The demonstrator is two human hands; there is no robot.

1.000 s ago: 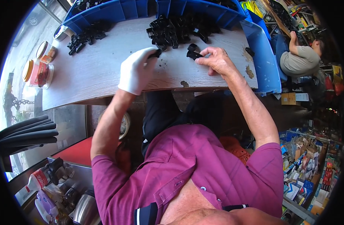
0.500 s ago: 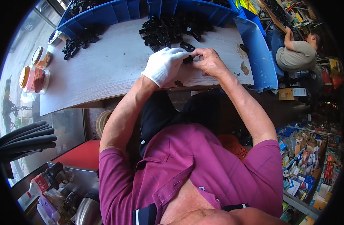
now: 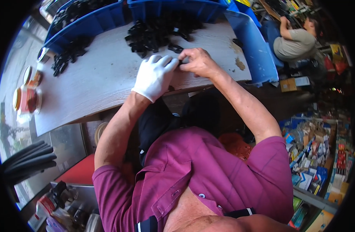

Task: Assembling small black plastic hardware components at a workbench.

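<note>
My left hand (image 3: 152, 78), in a white knit glove, is closed near the front edge of the pale table (image 3: 108, 71). My bare right hand (image 3: 199, 63) meets it with thumb and forefinger pinched. Between the fingertips of both hands sits a small black plastic part (image 3: 181, 63), mostly hidden by the fingers. Just beyond the hands lies one loose black piece (image 3: 175, 48), beside a large heap of black plastic parts (image 3: 146, 38). A smaller group of the same black parts (image 3: 69, 56) is spread at the table's left.
Blue bins (image 3: 108, 16) line the far edge, and a blue tray (image 3: 251, 50) borders the right. Lidded jars (image 3: 27, 99) stand at the left edge. Another person (image 3: 295, 42) sits at the far right. Shelves of boxed goods (image 3: 313, 170) fill the lower right.
The whole view has shifted and tilted slightly, moving the table and hands leftward in the picture. Both hands stay together at the black part, which shows less between the fingers now.
</note>
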